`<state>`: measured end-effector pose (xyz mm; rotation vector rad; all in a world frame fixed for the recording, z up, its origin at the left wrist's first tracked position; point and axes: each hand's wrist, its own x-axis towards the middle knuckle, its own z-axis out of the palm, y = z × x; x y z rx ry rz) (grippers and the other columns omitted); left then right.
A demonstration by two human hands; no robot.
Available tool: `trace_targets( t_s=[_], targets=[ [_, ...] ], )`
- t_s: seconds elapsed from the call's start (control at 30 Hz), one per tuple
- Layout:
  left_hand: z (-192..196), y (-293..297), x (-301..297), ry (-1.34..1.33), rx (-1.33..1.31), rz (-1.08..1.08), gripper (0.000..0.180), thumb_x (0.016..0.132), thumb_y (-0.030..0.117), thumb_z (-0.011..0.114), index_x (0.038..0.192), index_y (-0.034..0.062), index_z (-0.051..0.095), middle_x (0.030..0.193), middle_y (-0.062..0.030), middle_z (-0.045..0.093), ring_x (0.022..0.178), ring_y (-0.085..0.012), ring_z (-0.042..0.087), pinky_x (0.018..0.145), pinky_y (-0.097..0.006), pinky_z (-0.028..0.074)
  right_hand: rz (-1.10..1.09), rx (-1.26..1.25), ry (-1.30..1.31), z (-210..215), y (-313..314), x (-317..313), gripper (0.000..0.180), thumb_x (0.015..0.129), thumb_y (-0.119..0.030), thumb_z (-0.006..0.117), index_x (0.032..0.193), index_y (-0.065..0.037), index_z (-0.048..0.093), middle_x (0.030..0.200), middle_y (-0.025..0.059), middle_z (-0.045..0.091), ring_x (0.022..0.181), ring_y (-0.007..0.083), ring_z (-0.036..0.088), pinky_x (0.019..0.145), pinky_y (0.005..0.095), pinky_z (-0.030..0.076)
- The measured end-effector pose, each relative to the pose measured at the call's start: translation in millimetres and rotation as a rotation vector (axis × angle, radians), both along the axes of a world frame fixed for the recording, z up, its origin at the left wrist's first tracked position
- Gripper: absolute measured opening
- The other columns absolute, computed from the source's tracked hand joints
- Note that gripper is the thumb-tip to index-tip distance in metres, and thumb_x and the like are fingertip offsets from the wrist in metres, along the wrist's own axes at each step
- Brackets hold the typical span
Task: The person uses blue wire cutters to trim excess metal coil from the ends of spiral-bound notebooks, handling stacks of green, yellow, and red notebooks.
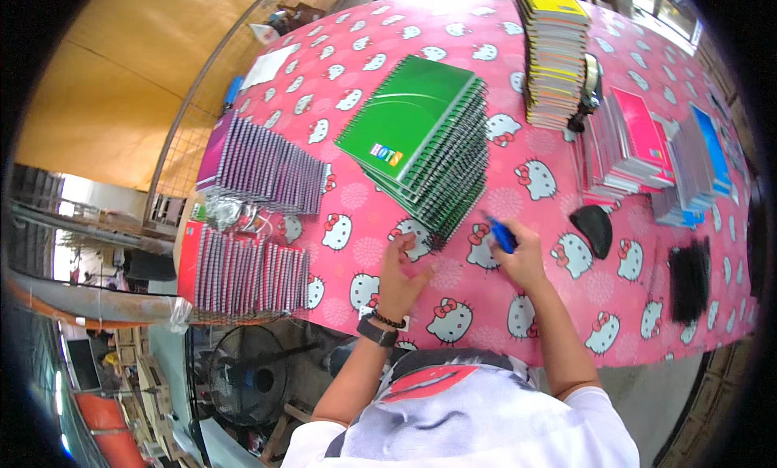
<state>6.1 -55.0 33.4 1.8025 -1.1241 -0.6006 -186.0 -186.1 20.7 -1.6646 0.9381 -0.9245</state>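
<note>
Right hand: your right hand (pixel 524 256) is closed around a blue pen (pixel 502 235), tip pointing up-left toward the notebooks.
Left hand: your left hand (pixel 402 272) is open, fingers spread, holding nothing; its fingertips touch the near corner of the green spiral notebook stack (pixel 421 144).
Green stack: fanned and slanted on the pink cartoon-cat tablecloth (pixel 486 306), just ahead of both hands.
Left side: two rows of purple spiral notebooks (pixel 263 168).
Far side: tall stack of notebooks (pixel 554 55); pink and blue piles (pixel 647 152) to the right.
</note>
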Motion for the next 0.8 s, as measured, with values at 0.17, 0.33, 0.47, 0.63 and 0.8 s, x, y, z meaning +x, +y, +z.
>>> trace_targets(
  t_s=[0.17,0.33,0.47,0.63,0.8],
  targets=[
    [24,-17,-4,-0.109,-0.034,0.028,0.039,0.075,0.021,0.073,0.105,0.0020,0.058,0.091,-0.0105,0.063,0.080,-0.0206,0.060,0.066,-0.031,0.048,0.109,-0.381,0.287,20,5,2,0.042,0.062,-0.013,0.070,0.102,-0.007,0.060,0.087,0.0123,0.061,0.079,0.0293,0.059,0.069,0.0381,0.047],
    [39,-29,1,-0.306,0.000,0.017,0.027,0.077,0.021,0.071,0.093,0.0010,0.063,0.072,-0.0103,0.063,0.064,-0.0215,0.060,0.056,-0.032,0.048,0.157,-0.529,0.510,33,4,13,0.053,0.056,-0.017,0.074,0.106,-0.008,0.058,0.092,0.0102,0.057,0.094,0.0285,0.054,0.078,0.0405,0.042],
    [39,-29,-1,-0.321,-0.004,0.002,0.024,0.078,0.019,0.070,0.093,0.0011,0.064,0.070,-0.0108,0.063,0.061,-0.0223,0.061,0.055,-0.033,0.049,0.168,-0.563,0.521,33,5,18,0.052,0.055,-0.017,0.075,0.103,-0.007,0.058,0.090,0.0094,0.057,0.093,0.0281,0.055,0.077,0.0398,0.042],
    [37,-29,0,-0.326,-0.006,0.004,0.023,0.077,0.017,0.069,0.093,0.0011,0.064,0.070,-0.0118,0.064,0.061,-0.0228,0.062,0.055,-0.033,0.049,0.217,-0.493,0.562,30,2,21,0.043,0.057,-0.014,0.074,0.096,-0.008,0.058,0.086,0.0083,0.057,0.090,0.0270,0.056,0.074,0.0392,0.044],
    [31,-28,5,-0.271,-0.010,0.022,0.024,0.077,0.011,0.072,0.095,-0.0024,0.066,0.071,-0.0082,0.066,0.061,-0.0098,0.061,0.055,-0.023,0.048,0.237,-0.290,0.524,20,0,15,0.041,0.058,-0.015,0.075,0.095,-0.008,0.058,0.085,0.0076,0.057,0.089,0.0262,0.057,0.074,0.0395,0.044]
  ],
)
